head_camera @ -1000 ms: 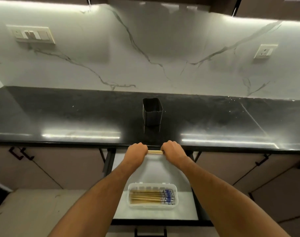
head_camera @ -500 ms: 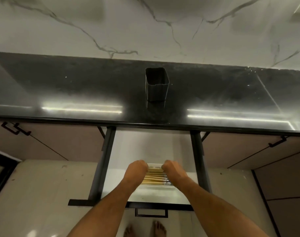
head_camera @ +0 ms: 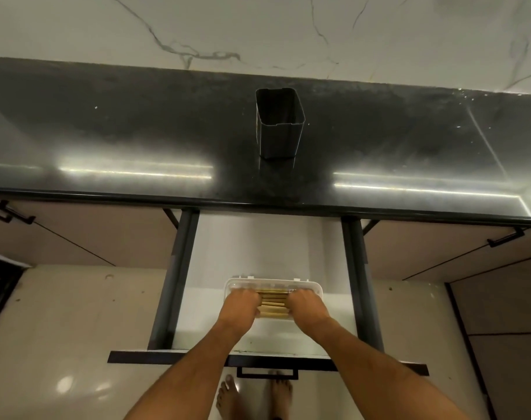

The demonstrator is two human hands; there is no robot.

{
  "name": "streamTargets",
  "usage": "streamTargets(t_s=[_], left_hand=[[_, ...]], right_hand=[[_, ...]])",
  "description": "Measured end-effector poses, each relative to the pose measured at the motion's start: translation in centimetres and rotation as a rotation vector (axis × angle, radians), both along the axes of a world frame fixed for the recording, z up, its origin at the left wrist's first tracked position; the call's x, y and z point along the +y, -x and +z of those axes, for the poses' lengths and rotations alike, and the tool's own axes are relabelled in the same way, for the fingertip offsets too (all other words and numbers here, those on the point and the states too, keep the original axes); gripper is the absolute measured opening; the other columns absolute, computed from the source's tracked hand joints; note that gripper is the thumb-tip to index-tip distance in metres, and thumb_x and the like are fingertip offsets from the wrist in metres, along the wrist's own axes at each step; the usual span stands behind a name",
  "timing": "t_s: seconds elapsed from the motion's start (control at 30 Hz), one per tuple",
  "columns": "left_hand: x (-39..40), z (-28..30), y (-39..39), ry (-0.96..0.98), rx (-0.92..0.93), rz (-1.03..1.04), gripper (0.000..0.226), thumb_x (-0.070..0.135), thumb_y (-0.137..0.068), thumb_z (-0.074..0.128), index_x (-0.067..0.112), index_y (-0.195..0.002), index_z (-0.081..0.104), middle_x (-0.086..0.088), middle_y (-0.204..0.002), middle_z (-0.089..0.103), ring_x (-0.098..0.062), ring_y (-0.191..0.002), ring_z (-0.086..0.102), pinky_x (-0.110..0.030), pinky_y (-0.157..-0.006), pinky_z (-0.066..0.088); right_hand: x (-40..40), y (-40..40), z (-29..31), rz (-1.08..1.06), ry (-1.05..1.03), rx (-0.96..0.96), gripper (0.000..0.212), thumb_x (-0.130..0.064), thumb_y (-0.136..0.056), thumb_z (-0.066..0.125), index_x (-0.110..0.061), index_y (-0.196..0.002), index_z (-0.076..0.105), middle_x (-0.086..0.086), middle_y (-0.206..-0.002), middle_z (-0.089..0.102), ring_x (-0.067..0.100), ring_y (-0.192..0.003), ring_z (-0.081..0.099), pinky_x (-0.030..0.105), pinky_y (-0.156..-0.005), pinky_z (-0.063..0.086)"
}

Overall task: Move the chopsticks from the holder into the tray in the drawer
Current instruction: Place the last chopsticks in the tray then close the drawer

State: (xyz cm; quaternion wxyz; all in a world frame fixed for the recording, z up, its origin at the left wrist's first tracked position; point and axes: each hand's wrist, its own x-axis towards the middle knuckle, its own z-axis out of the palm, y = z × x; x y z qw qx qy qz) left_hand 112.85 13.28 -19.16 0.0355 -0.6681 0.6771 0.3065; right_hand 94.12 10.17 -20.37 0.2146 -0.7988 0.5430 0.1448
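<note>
A dark square holder (head_camera: 279, 124) stands upright on the black countertop (head_camera: 137, 131), and I see nothing inside it. Below, the drawer (head_camera: 258, 247) is pulled out, with a white plastic tray (head_camera: 271, 282) on its pale floor. Several wooden chopsticks (head_camera: 273, 301) lie side by side in the tray. My left hand (head_camera: 243, 304) and my right hand (head_camera: 305, 306) are down in the tray, fingers curled over the two ends of the chopsticks. The hands hide the chopstick ends and most of the tray.
Dark drawer rails (head_camera: 182, 268) run along both sides, and a black drawer front with a handle (head_camera: 267, 371) is nearest me. Cabinet doors with black handles (head_camera: 505, 237) flank the drawer. My bare feet (head_camera: 227, 395) stand on the glossy floor.
Both hands came down from the counter edge with a chopstick held between them into the tray. The camera tilted downward, so the wall sockets left the view.
</note>
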Motion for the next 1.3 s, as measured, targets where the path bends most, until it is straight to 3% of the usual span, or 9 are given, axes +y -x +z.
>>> streamTargets(t_s=[0.27, 0.43, 0.6, 0.73, 0.9, 1.0, 1.1, 1.2, 1.3], left_hand=[[0.3, -0.9, -0.4, -0.083, 0.259, 0.346, 0.016, 0.006, -0.094, 0.057, 0.009, -0.093, 0.072, -0.010, -0.097, 0.071, -0.026, -0.093, 0.066, -0.033, -0.080, 0.051], [0.6, 0.9, 0.5, -0.163, 0.386, 0.604, 0.023, 0.022, -0.096, 0.047, 0.018, -0.095, 0.070, -0.006, -0.094, 0.072, -0.021, -0.090, 0.069, -0.028, -0.074, 0.056], [0.7, 1.2, 0.6, -0.203, 0.608, 0.784, 0.022, 0.023, -0.096, 0.047, 0.018, -0.095, 0.069, -0.006, -0.094, 0.072, -0.018, -0.087, 0.068, -0.023, -0.067, 0.052], [1.0, 0.4, 0.2, -0.168, 0.581, 0.786, 0.022, 0.027, -0.098, 0.047, 0.019, -0.101, 0.068, -0.005, -0.095, 0.071, -0.017, -0.087, 0.068, -0.023, -0.067, 0.051], [1.0, -0.3, -1.0, 0.147, 0.231, 0.305, 0.027, 0.028, -0.099, 0.061, 0.028, -0.126, 0.063, 0.002, -0.123, 0.068, -0.014, -0.103, 0.068, -0.026, -0.093, 0.059], [1.0, -0.3, -1.5, 0.428, 0.168, 0.279, 0.032, 0.024, -0.093, 0.072, 0.021, -0.124, 0.064, 0.003, -0.123, 0.065, -0.012, -0.106, 0.063, -0.025, -0.094, 0.057], [0.3, 0.0, -1.6, 0.537, 0.286, 0.622, 0.029, 0.016, -0.099, 0.061, 0.018, -0.129, 0.060, 0.002, -0.121, 0.061, -0.013, -0.109, 0.059, -0.030, -0.095, 0.056], [-0.4, -0.6, -1.8, 0.369, 0.395, 0.998, 0.026, 0.016, -0.102, 0.054, 0.010, -0.127, 0.061, -0.004, -0.122, 0.060, -0.019, -0.109, 0.060, -0.039, -0.094, 0.058], [-0.3, -1.6, -2.0, 0.145, 0.463, 1.202, 0.026, 0.021, -0.104, 0.045, 0.006, -0.105, 0.067, -0.015, -0.103, 0.069, -0.026, -0.087, 0.066, -0.044, -0.077, 0.060]], right_hand=[[0.1, 0.6, -1.0, -0.005, 0.020, -0.050, 0.025, -0.018, -0.092, 0.070, -0.014, -0.117, 0.073, 0.008, -0.111, 0.074, 0.025, -0.099, 0.070, 0.031, -0.096, 0.055], [0.3, 1.0, -1.4, -0.058, 0.007, -0.106, 0.033, -0.025, -0.091, 0.073, -0.016, -0.123, 0.070, 0.005, -0.116, 0.072, 0.022, -0.102, 0.069, 0.030, -0.098, 0.055], [0.4, 0.8, -2.0, -0.118, -0.002, -0.124, 0.036, -0.022, -0.096, 0.066, -0.013, -0.131, 0.062, 0.005, -0.120, 0.069, 0.019, -0.106, 0.066, 0.030, -0.104, 0.051], [0.6, 0.9, -1.9, -0.112, -0.007, -0.123, 0.033, -0.022, -0.095, 0.068, -0.015, -0.127, 0.066, 0.005, -0.119, 0.070, 0.020, -0.105, 0.068, 0.030, -0.101, 0.053], [0.5, 1.8, -0.5, -0.166, 0.202, -0.245, 0.025, -0.031, -0.088, 0.076, -0.020, -0.110, 0.071, -0.001, -0.106, 0.070, 0.014, -0.089, 0.067, 0.025, -0.087, 0.059], [0.5, 3.0, 0.0, -0.374, 0.392, -0.432, 0.016, -0.028, -0.089, 0.073, -0.015, -0.095, 0.067, -0.001, -0.091, 0.065, 0.012, -0.078, 0.062, 0.022, -0.075, 0.057], [0.0, 3.5, 0.5, -0.779, 0.390, -0.565, 0.014, -0.027, -0.097, 0.058, -0.015, -0.092, 0.062, -0.001, -0.089, 0.064, 0.011, -0.074, 0.062, 0.023, -0.070, 0.057], [-0.5, 3.8, -0.1, -1.147, 0.150, -0.575, 0.030, -0.030, -0.105, 0.046, -0.010, -0.089, 0.063, 0.009, -0.083, 0.069, 0.012, -0.065, 0.065, 0.022, -0.052, 0.050], [-0.1, 3.7, -0.9, -1.277, -0.045, -0.578, 0.042, -0.036, -0.108, 0.037, -0.007, -0.093, 0.064, 0.010, -0.081, 0.069, 0.020, -0.067, 0.068, 0.027, -0.053, 0.053]])
